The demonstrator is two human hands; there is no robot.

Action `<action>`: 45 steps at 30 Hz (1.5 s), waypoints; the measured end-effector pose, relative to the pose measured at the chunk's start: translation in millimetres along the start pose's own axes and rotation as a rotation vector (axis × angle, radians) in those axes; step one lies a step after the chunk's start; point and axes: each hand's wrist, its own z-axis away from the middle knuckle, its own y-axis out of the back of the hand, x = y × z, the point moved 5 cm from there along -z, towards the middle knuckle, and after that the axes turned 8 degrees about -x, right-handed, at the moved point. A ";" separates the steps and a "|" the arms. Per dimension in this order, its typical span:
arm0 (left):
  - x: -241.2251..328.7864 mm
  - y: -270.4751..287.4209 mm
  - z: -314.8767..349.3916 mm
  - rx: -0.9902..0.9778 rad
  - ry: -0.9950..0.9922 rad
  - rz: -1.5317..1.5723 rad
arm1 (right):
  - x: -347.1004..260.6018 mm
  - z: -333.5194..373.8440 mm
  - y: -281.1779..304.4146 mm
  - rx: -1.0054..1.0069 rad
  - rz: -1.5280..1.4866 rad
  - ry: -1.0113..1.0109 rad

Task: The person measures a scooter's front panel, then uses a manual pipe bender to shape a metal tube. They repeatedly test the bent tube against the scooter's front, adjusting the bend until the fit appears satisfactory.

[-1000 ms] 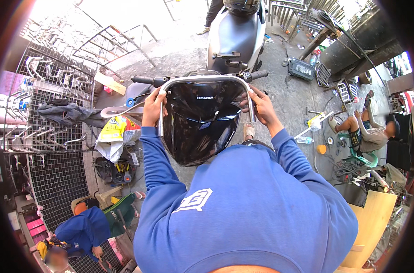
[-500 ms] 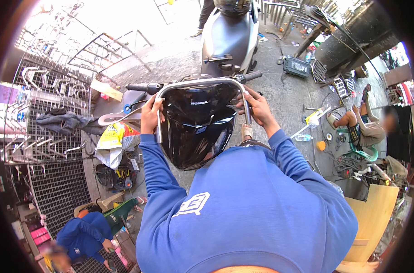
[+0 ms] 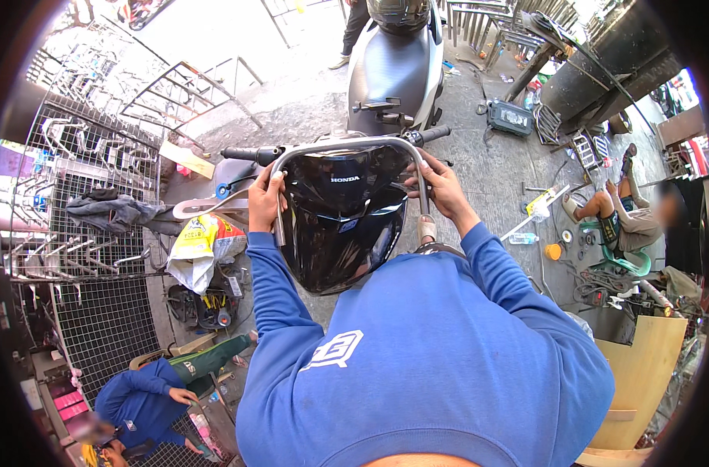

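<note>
A bent metal tube (image 3: 346,145), shaped like an upside-down U, lies against the black front panel (image 3: 340,226) of a scooter. Its left leg is gripped by my left hand (image 3: 267,204), with the thumb on top. My right hand (image 3: 440,187) closes round the right leg near the upper bend. The scooter's left-side grip (image 3: 249,154) and right-side grip (image 3: 436,134) stick out beyond the tube's bend. Behind the panel stretches the dark seat (image 3: 389,70). The lower end of the left leg is hard to make out against the panel.
Metal grid racks (image 3: 105,311) with bent tubes stand at left, beside a yellow and white bag (image 3: 202,245). A person in blue (image 3: 140,401) sits at lower left; another person (image 3: 627,210) sits at right among tools. A black case (image 3: 510,117) and plywood (image 3: 642,381) are also at right.
Both hands keep their hold on the tube, which stays almost in place against the panel. The person at lower left has shifted an arm and a leg.
</note>
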 end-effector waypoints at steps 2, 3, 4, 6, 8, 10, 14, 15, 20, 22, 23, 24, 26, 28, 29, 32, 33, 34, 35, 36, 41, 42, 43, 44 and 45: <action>0.9 0.3 1.1 -0.004 -0.019 -0.004 | 0.4 0.4 -0.3 -0.004 0.001 0.005; 1.0 0.3 1.7 -0.004 -0.020 -0.005 | 0.4 0.6 -0.5 -0.006 0.001 0.009; 1.3 -0.1 2.0 -0.006 -0.021 -0.007 | 0.3 0.8 -0.5 -0.008 0.000 0.013; 2.5 -1.2 2.6 -0.001 -0.027 -0.043 | 0.1 1.1 0.2 -0.007 0.010 0.013; 3.7 -2.9 3.8 0.009 -0.031 -0.106 | 0.0 1.6 2.1 0.001 0.024 0.016; 5.0 -4.5 5.2 0.031 -0.038 -0.144 | 0.6 1.4 3.8 -0.006 0.033 0.022; 10.0 -8.6 6.8 0.058 -0.066 -0.202 | 2.3 -1.6 5.9 -0.013 0.027 0.041; 12.5 -9.2 7.6 0.065 -0.076 -0.207 | 1.9 -2.4 5.7 -0.012 0.028 0.044; 28.8 -10.5 23.8 0.055 -0.046 -0.163 | -10.5 8.2 -3.3 -0.053 -0.075 0.021; 38.8 -11.8 32.9 0.053 -0.084 -0.080 | -23.4 21.5 -12.3 -0.111 -0.105 0.064; 42.4 -13.3 36.6 0.076 -0.097 -0.026 | -30.3 29.6 -16.1 -0.120 -0.095 0.086; 47.1 -16.9 37.8 0.063 -0.137 0.019 | -36.2 37.7 -20.6 -0.133 -0.137 0.111; 53.5 -30.0 36.5 0.032 -0.214 0.104 | -48.0 54.3 -24.3 -0.083 -0.178 0.187; 55.6 -44.6 31.1 0.040 -0.210 0.175 | -55.8 65.5 -20.4 0.037 -0.190 0.194; 55.7 -53.8 28.7 0.043 -0.204 0.215 | -58.6 69.3 -16.7 0.084 -0.173 0.183; 57.7 -83.9 20.0 0.050 -0.158 0.262 | -67.6 74.1 6.9 0.247 -0.069 0.120; 61.9 -95.0 17.8 0.031 -0.194 0.282 | -71.6 73.5 16.2 0.263 -0.079 0.114; 65.8 -104.2 14.7 0.045 -0.206 0.250 | -77.5 73.2 24.9 0.243 -0.095 0.144; 69.8 -115.2 11.4 0.043 -0.234 0.243 | -81.9 72.8 37.7 0.303 -0.106 0.143; 72.9 -126.7 9.0 0.051 -0.262 0.226 | -88.9 73.0 48.5 0.295 -0.068 0.162; 83.2 -182.5 -18.6 0.167 -0.276 0.159 | -130.0 66.4 107.9 0.292 -0.085 0.190; 86.6 -196.4 -25.8 0.185 -0.296 0.107 | -141.0 64.9 121.0 0.284 -0.085 0.209; 88.3 -209.8 -33.0 0.187 -0.297 0.104 | -152.5 64.0 133.5 0.262 -0.085 0.236; 90.6 -224.5 -40.7 0.180 -0.300 0.120 | -163.4 64.8 146.6 0.224 -0.092 0.250; 93.7 -239.3 -47.9 0.170 -0.322 0.123 | -173.4 67.8 162.1 0.236 -0.095 0.252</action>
